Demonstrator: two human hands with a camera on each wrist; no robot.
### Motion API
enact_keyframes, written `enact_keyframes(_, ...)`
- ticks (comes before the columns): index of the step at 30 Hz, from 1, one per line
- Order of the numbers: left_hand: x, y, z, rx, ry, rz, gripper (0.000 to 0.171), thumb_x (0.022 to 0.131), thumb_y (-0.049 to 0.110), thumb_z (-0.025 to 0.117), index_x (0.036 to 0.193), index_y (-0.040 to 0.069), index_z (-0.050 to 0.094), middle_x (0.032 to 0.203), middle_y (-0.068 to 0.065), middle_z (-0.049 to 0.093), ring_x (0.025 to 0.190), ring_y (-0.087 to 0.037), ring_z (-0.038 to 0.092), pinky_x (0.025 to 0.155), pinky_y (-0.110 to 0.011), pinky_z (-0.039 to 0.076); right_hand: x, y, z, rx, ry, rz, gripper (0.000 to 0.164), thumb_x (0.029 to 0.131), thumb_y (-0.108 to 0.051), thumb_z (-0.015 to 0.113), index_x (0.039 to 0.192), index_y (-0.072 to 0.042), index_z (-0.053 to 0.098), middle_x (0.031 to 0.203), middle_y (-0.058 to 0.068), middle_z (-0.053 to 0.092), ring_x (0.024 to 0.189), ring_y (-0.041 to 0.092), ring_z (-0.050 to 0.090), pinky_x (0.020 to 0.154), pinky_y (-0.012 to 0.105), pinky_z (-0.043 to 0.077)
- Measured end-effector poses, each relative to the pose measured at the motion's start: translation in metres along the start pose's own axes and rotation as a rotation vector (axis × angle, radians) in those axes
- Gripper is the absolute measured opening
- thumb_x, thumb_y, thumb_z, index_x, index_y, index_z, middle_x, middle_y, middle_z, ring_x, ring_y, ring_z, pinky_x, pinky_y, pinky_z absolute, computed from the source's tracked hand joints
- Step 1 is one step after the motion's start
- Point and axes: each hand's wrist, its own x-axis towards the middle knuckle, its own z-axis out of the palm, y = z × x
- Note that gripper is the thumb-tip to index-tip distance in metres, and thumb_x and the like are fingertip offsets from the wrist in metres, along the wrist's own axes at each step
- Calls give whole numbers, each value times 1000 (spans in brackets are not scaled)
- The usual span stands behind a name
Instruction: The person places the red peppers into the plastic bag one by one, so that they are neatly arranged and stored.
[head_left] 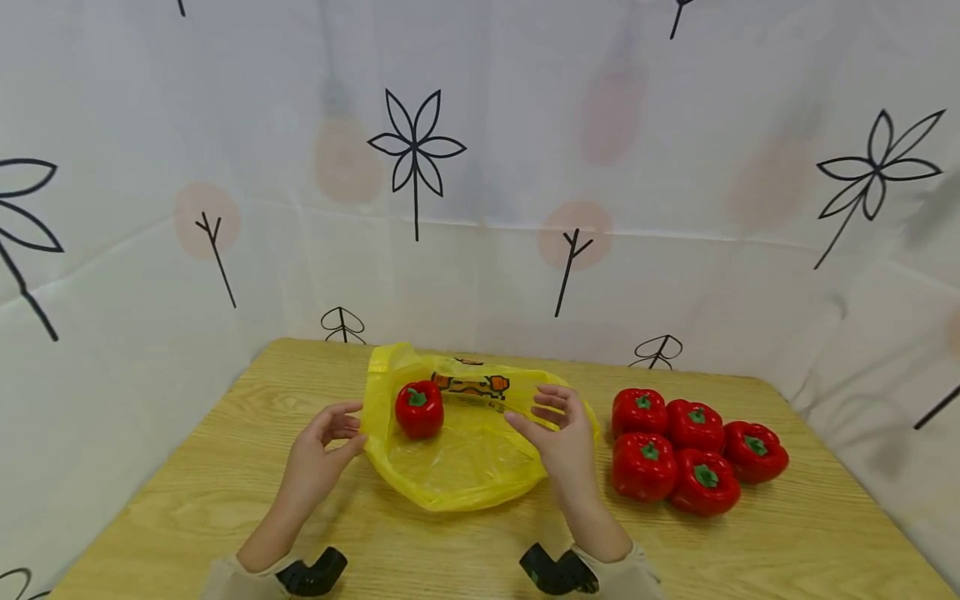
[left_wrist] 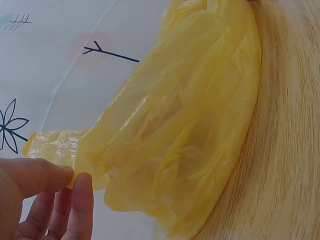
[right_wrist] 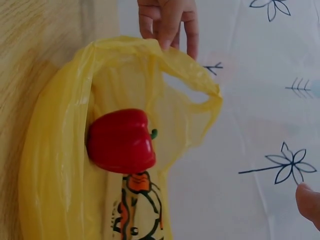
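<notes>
A yellow plastic bag (head_left: 457,483) lies on its side with its mouth spread toward me and an orange-and-black print on the inside. One red bell pepper (head_left: 418,410) with a green stem sits in the bag's mouth, left of the middle. My left hand (head_left: 318,454) is at the bag's left edge; in the left wrist view, thumb and forefinger pinch the bag's rim. Over the right side of the mouth, my right hand (head_left: 566,442) has its fingers apart and loosely bent, with nothing between them. Only its thumb tip (right_wrist: 308,200) shows in the right wrist view.
To the right of the bag, several red bell peppers (head_left: 696,427) stand close together on the wooden table (head_left: 225,433). A white cloth (head_left: 480,275) with drawn plants hangs behind the table and along both sides.
</notes>
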Motion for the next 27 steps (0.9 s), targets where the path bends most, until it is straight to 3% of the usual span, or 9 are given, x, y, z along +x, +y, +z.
enact_keyframes(18,-1,-1,0,-4,0,-10,37,84,4,69,119,9,59,102,-10,59,92,-21,58,72,-20,52,2,-6,-22,-37,45,9,53,81,-15,74,124,-3,45,122,13,45,111,29,46,76,15,49)
enact_keyframes(27,-1,0,-1,-2,0,-18,37,84,4,69,119,9,59,102,-10,59,93,-21,58,73,-20,51,3,-6,-35,-55,67,-2,51,81,-12,74,122,-4,45,120,12,46,108,25,46,74,16,49)
